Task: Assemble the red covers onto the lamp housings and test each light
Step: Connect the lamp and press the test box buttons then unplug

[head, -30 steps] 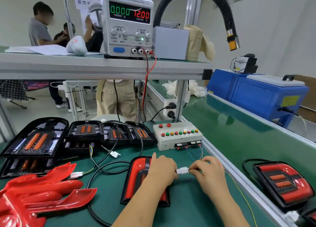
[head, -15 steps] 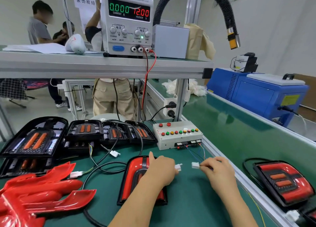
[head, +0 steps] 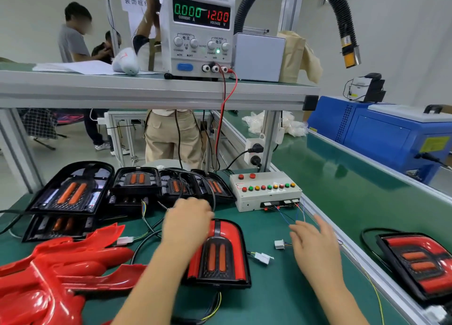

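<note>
Covers the upper-left corner of the red-covered lamp on the desk with the left grip, probably to steady it; cannot tell whether grasping or merely resting, given hidden fingers. Holds the right grip released and spread right of the lamp, just beside the tester plug, apart from the lamp's own plug, hence unpowered. Has spare red covers left of the lamp and bare housings behind it, handy for fitting.

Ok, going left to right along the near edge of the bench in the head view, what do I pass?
Loose red covers → left hand → covered lamp → lamp's white plug → second white plug → right hand → finished lamp.
</note>
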